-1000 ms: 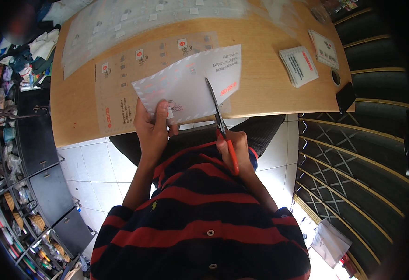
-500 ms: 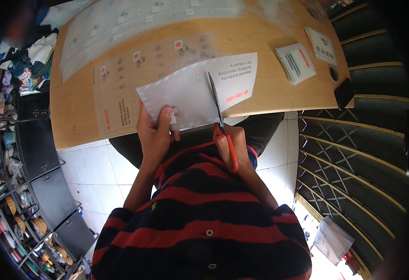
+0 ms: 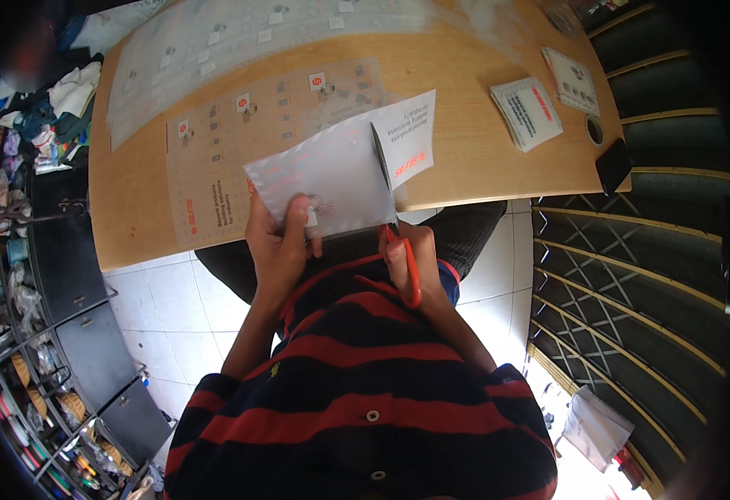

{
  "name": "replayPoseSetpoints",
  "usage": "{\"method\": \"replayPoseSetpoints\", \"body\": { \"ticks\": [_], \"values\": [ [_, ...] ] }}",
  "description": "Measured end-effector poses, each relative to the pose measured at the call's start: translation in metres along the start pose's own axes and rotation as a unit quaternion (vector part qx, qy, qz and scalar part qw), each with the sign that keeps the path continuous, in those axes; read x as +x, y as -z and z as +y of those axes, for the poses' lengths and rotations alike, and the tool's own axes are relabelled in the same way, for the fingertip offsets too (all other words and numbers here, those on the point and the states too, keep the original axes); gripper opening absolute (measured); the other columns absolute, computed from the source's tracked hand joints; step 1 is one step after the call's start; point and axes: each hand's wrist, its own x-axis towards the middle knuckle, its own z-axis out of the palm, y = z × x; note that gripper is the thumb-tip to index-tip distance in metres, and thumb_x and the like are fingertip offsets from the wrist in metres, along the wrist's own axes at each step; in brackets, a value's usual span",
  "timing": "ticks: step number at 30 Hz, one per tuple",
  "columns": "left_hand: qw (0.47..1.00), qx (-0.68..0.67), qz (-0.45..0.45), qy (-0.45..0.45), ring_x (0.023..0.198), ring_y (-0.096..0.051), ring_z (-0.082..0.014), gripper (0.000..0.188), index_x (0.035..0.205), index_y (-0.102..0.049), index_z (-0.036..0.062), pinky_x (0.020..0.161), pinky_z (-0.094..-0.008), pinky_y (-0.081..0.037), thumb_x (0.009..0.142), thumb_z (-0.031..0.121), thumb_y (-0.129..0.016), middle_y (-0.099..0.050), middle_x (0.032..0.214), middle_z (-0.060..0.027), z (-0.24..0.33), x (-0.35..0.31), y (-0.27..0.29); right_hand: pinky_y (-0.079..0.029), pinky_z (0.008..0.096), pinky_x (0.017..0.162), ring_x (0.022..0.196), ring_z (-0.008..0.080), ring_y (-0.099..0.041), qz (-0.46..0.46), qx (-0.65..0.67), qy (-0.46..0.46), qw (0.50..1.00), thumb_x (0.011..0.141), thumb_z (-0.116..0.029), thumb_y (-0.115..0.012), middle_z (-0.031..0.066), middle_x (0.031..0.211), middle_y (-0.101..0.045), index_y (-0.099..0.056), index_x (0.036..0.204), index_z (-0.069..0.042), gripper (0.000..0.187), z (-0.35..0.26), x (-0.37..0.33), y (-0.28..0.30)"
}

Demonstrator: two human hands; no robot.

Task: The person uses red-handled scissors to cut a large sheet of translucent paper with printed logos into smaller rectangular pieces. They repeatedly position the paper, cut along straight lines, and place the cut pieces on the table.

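Observation:
A printed translucent sheet (image 3: 340, 175) with a striped border is held up over the near table edge. My left hand (image 3: 284, 237) pinches its lower left part, thumb on top. In my right hand (image 3: 415, 258) are red-handled scissors (image 3: 414, 271), fingers wrapped round the handles. Their dark blades (image 3: 382, 158) point away from me and lie across the right part of the sheet. To the right of the blades, a printed flap (image 3: 411, 137) bends away and tilts. Under and beyond the held sheet, a larger printed sheet (image 3: 215, 158) lies flat on the table.
The wooden table (image 3: 456, 179) carries more clear printed sheets (image 3: 240, 50) at its far side. Two stacks of cut pieces (image 3: 526, 115) (image 3: 571, 81) lie at the right, near a round hole (image 3: 595, 129) and a dark phone-like object (image 3: 613, 167). Crowded shelves (image 3: 23, 375) stand left; a folding metal gate (image 3: 615, 275) stands right.
The flap right of the blades has swung left and tilted more steeply. The scissors have closed further on the sheet. My left hand has barely moved.

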Motion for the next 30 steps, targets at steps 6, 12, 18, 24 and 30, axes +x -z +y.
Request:
{"method": "replayPoseSetpoints", "body": {
  "ticks": [6,12,18,24,30],
  "values": [
    [1.000,-0.004,-0.008,-0.006,0.047,-0.051,-0.0097,0.029,0.124,-0.043,-0.0020,0.039,-0.0217,-0.037,0.097,0.006,-0.052,-0.061,0.090,-0.0109,-0.002,-0.002,0.002,-0.041,0.0405,0.051,0.048,0.0316,-0.047,-0.029,0.004,-0.037,0.999,0.091,-0.045,-0.060,0.0152,0.052,-0.048,-0.053,0.066,0.004,0.056,0.000,0.003,0.005],
    [1.000,0.021,-0.010,0.005,0.048,-0.050,-0.0086,0.029,0.125,-0.044,-0.0021,0.038,-0.0217,-0.037,0.097,0.004,-0.052,-0.060,0.088,-0.0097,-0.002,-0.002,0.009,-0.044,0.0435,0.061,0.060,0.0349,-0.053,-0.028,0.000,-0.025,0.999,0.089,-0.041,-0.063,0.0181,0.062,-0.054,-0.055,0.069,0.005,0.050,-0.009,0.012,0.008],
    [0.999,0.040,-0.012,0.008,0.049,-0.049,-0.0079,0.030,0.125,-0.045,-0.0003,0.038,-0.0217,-0.036,0.097,0.005,-0.053,-0.060,0.087,-0.0085,-0.007,0.002,0.014,-0.040,0.0345,0.050,0.050,0.0212,-0.049,-0.009,-0.009,-0.035,0.999,0.093,-0.048,-0.055,0.0085,0.055,-0.049,-0.054,0.067,0.001,0.056,-0.010,0.018,0.003],
    [0.996,0.075,0.036,0.020,0.047,-0.048,-0.0074,0.031,0.125,-0.047,0.0012,0.038,-0.0201,-0.036,0.097,0.012,-0.055,-0.060,0.085,-0.0063,-0.002,0.011,0.019,-0.038,0.0270,0.038,0.037,0.0102,-0.047,0.022,0.018,-0.052,0.998,0.096,-0.052,-0.051,0.0024,0.046,-0.048,-0.053,0.061,-0.002,0.062,-0.011,0.017,0.004],
    [0.997,0.079,-0.022,0.011,0.052,-0.054,-0.0072,0.034,0.127,-0.046,0.0020,0.040,-0.0202,-0.039,0.097,0.014,-0.056,-0.061,0.083,-0.0061,0.010,0.032,-0.019,-0.037,0.0259,0.037,0.038,0.0094,-0.049,0.023,0.070,-0.117,0.990,0.099,-0.042,-0.050,0.0017,0.046,-0.049,-0.054,0.063,0.000,0.056,-0.012,0.006,0.022]
  ]
}}
